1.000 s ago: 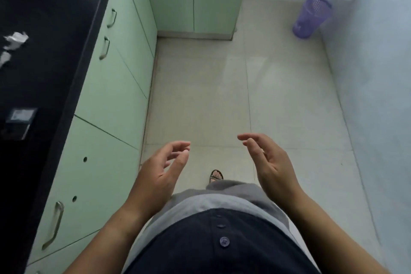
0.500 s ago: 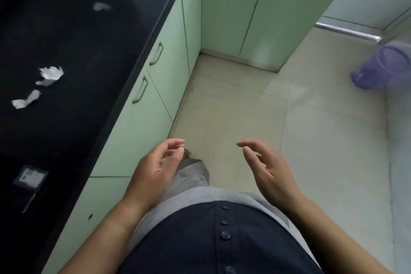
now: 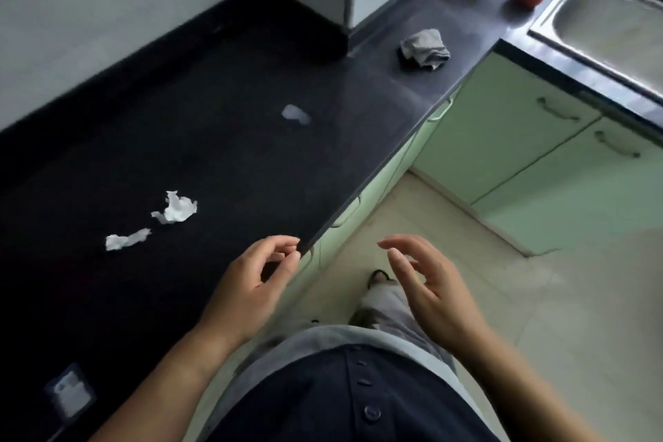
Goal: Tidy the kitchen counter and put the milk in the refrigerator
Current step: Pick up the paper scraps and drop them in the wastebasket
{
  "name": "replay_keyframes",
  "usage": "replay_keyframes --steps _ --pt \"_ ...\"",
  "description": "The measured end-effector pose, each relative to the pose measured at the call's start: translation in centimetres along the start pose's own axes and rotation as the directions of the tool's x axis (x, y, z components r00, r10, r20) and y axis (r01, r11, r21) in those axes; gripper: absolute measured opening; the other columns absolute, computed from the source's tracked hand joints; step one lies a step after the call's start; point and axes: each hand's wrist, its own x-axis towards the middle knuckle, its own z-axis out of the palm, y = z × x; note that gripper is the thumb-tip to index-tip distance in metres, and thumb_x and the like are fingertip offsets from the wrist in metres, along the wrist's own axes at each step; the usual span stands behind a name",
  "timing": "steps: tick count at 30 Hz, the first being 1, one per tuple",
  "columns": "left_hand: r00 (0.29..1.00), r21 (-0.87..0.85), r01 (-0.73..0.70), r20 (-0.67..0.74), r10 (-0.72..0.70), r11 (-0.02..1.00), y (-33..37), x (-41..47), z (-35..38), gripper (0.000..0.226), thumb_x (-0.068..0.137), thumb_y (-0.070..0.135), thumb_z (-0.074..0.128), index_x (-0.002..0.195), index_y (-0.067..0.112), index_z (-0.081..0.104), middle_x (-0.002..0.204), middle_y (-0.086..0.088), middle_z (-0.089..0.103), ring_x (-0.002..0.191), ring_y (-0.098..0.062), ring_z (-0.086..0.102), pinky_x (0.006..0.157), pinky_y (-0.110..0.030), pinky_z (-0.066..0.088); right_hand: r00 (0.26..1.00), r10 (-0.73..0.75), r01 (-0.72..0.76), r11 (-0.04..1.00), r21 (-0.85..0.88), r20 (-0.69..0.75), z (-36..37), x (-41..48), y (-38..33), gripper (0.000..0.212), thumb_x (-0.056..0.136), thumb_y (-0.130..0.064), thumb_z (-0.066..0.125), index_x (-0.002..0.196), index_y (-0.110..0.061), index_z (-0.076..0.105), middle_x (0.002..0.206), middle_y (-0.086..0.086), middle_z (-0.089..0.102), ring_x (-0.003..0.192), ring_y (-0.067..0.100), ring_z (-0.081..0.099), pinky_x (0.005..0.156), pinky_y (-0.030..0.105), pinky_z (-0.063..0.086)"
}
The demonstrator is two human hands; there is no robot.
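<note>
Both hands are empty, fingers loosely curled: the left hand [image 3: 251, 283] over the front edge of the black bench [image 3: 233, 154], the right hand [image 3: 430, 291] above the floor [image 3: 520, 298]. On the bench, a slim paper scrap [image 3: 127, 239] lies lengthwise toward a larger paper scrap [image 3: 177, 208] just beside it.

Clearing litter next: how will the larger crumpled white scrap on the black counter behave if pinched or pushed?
The larger scrap looks thin and ragged, so probably very light and floppy. Its creased, irregular shape suggests it won't roll; on the smooth counter a push would likely slide it.
</note>
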Motion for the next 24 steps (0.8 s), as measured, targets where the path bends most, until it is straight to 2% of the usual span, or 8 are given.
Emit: replay_keyframes --steps 3,6,8,11,14,18,21,24 --pt "0.986 -0.022 0.099 -0.133 -0.101 0.995 -0.6 2.4 -0.6 0.022 0.090 0.037 0.054 0.110 0.035 0.060 0.109 0.019 0.061 0.103 0.009 0.052 0.082 -0.012 0.039 0.984 -0.058 0.062 0.998 -0.021 0.166 -0.1 5.8 0.1 0.037 0.091 -0.051 0.038 0.105 -0.027 0.062 0.106 -0.018 0.061 0.100 -0.003 0.056 0.082 0.012 0.045" --pt "0.937 -0.095 0.210 -0.263 -0.228 0.973 -1.2 4.5 -0.6 0.023 0.090 0.035 0.052 0.112 0.032 0.060 0.109 0.019 0.061 0.104 0.006 0.053 0.080 -0.011 0.038 0.923 -0.137 0.162 0.986 -0.041 0.359 -0.1 12.5 -0.7 0.031 0.092 -0.046 0.040 0.104 -0.027 0.062 0.107 -0.013 0.061 0.097 -0.003 0.056 0.080 0.012 0.045" --pt "0.872 -0.184 0.278 -0.362 -0.328 0.943 -1.8 6.0 -0.3 0.022 0.091 0.034 0.052 0.110 0.029 0.062 0.108 0.016 0.062 0.101 0.005 0.055 0.079 -0.013 0.040 0.851 -0.218 0.271 0.962 -0.044 0.479 0.1 16.9 -1.8 0.032 0.093 -0.047 0.041 0.104 -0.025 0.062 0.107 -0.012 0.060 0.095 -0.001 0.056 0.080 0.014 0.046" --pt "0.739 -0.278 0.349 -0.506 -0.445 0.895 -2.9 8.0 0.1 0.020 0.092 0.031 0.052 0.108 0.024 0.062 0.108 0.011 0.063 0.096 0.006 0.055 0.081 -0.013 0.043 0.700 -0.324 0.423 0.906 -0.005 0.637 1.4 22.6 -3.6 0.039 0.091 -0.050 0.039 0.109 -0.023 0.061 0.109 -0.013 0.058 0.099 0.000 0.055 0.084 0.015 0.045" --pt "0.651 -0.203 0.409 -0.618 -0.441 0.889 -4.4 9.4 0.4 0.024 0.091 0.031 0.052 0.112 0.023 0.060 0.111 0.008 0.061 0.100 -0.001 0.055 0.080 -0.012 0.039 0.571 -0.377 0.510 0.859 0.045 0.729 4.1 26.3 -4.8 0.031 0.093 -0.041 0.045 0.111 -0.021 0.060 0.111 -0.012 0.057 0.101 0.001 0.053 0.082 0.012 0.043" --pt "0.567 -0.109 0.507 -0.705 -0.426 0.855 -6.1 9.1 0.3 0.030 0.090 0.030 0.053 0.118 0.018 0.057 0.118 0.004 0.056 0.107 -0.007 0.051 0.089 -0.024 0.041 0.455 -0.373 0.541 0.837 0.082 0.809 8.7 28.1 -6.2 0.029 0.092 -0.037 0.048 0.114 -0.021 0.059 0.114 -0.010 0.056 0.103 0.004 0.052 0.080 0.010 0.040" --pt "0.532 -0.019 0.588 -0.744 -0.405 0.808 -7.6 7.6 -0.4 0.033 0.088 0.030 0.057 0.118 0.016 0.057 0.124 -0.003 0.055 0.115 -0.019 0.051 0.094 -0.035 0.044 0.365 -0.339 0.589 0.805 0.067 0.867 12.3 28.0 -6.8 0.036 0.093 -0.042 0.045 0.120 -0.020 0.054 0.123 -0.005 0.053 0.113 0.011 0.049 0.088 0.019 0.040" --pt "0.499 0.055 0.691 -0.757 -0.421 0.721 -9.6 5.5 -1.9 0.041 0.086 0.031 0.060 0.123 0.016 0.056 0.135 -0.008 0.048 0.126 -0.027 0.044 0.099 -0.043 0.041 0.299 -0.288 0.661 0.750 0.020 0.910 16.1 27.2 -7.4 0.045 0.092 -0.046 0.043 0.128 -0.018 0.048 0.132 -0.001 0.046 0.121 0.018 0.043 0.096 0.026 0.037"
